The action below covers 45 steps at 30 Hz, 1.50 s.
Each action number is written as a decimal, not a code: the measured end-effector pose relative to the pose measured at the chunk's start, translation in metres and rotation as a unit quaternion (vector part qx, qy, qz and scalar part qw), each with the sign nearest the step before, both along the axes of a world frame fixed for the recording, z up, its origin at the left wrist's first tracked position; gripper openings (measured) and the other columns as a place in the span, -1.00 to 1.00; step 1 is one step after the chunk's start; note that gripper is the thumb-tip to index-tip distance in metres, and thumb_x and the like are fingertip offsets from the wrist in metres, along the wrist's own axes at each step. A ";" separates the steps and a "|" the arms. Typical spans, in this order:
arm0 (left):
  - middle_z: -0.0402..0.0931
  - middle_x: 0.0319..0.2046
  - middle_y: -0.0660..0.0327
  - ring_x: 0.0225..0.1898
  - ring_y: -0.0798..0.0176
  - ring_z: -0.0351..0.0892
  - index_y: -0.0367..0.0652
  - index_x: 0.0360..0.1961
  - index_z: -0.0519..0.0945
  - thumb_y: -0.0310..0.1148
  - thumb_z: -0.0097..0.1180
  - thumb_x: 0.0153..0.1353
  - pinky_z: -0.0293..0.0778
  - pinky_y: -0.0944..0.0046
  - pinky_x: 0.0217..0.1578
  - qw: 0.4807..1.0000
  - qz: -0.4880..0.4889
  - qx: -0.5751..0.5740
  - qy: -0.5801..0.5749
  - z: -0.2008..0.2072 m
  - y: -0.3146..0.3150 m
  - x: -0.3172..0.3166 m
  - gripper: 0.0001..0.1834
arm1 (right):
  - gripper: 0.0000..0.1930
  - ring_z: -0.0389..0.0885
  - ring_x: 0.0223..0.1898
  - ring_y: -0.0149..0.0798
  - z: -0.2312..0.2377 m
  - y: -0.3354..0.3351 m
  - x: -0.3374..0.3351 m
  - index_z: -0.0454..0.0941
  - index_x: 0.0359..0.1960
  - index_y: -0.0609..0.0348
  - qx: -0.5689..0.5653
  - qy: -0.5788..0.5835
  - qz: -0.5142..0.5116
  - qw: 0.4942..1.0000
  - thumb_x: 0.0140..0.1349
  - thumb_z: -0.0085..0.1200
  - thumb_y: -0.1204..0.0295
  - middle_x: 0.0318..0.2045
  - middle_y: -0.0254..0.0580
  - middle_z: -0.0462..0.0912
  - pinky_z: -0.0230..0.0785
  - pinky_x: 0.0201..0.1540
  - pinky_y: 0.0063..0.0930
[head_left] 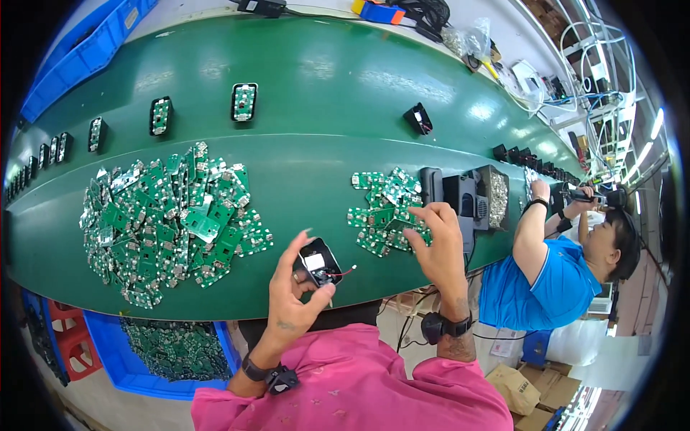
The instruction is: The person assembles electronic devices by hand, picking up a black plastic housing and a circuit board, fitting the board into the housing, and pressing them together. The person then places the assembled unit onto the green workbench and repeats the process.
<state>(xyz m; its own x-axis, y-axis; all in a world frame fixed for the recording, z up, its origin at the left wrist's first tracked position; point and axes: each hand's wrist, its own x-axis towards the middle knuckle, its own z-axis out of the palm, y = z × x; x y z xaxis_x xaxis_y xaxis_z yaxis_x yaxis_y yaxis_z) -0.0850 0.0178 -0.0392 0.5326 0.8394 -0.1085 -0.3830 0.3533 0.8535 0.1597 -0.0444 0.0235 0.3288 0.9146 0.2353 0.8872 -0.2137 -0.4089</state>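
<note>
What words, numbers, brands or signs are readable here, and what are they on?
No text is clear enough to quote.
Brown paper bag: dark printing, too small and blurred.
White sheet on the right: faint marks, too small.
Blue crate at upper left: a pale mark, unreadable.
Circuit boards: any print is too small.
Black housing in the left hand: no legible text.

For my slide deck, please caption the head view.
Left hand holding an open black casing, right hand open near piled circuit boards.
</note>
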 end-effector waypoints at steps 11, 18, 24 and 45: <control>0.48 0.01 0.11 -0.17 0.30 0.62 -0.26 0.20 0.47 -0.33 0.47 0.06 0.62 0.35 -0.21 0.986 -0.004 0.114 0.119 0.004 0.001 0.015 -0.32 | -0.88 0.57 -0.44 -0.46 -0.020 -0.023 0.008 0.56 -0.29 0.31 0.005 0.267 -0.104 0.958 0.16 0.24 0.62 -0.42 -0.28 0.65 0.39 -0.39 -0.56; 0.55 -0.07 0.05 -0.22 0.19 0.65 -0.19 0.15 0.54 -0.22 0.54 -0.05 0.63 0.27 -0.29 0.915 0.046 0.305 0.260 0.018 0.002 0.030 -0.28 | -0.84 0.71 -0.36 -0.36 -0.014 -0.016 -0.056 0.52 -0.19 0.42 0.079 0.541 -0.109 0.830 0.24 0.21 0.64 -0.39 -0.15 0.68 0.60 -0.28 -0.53; 0.57 -0.10 0.08 -0.19 0.25 0.66 -0.20 0.18 0.52 -0.24 0.53 -0.03 0.64 0.31 -0.26 0.925 0.008 0.233 0.300 0.022 0.009 0.026 -0.26 | -0.88 0.68 -0.30 -0.40 -0.029 -0.018 -0.066 0.57 -0.22 0.37 0.114 0.489 -0.051 0.863 0.23 0.22 0.66 -0.30 -0.18 0.68 0.58 -0.27 -0.55; 0.23 0.33 0.15 0.08 0.32 0.52 -0.21 0.43 0.22 -0.67 0.25 0.08 0.54 0.41 -0.14 0.984 -0.172 -0.029 -0.034 0.004 0.017 0.012 -0.14 | -0.77 0.59 -0.26 -0.44 0.002 0.007 -0.049 0.60 -0.06 0.38 -0.011 0.347 0.064 0.936 0.25 0.10 0.65 -0.26 -0.22 0.60 0.45 -0.24 -0.56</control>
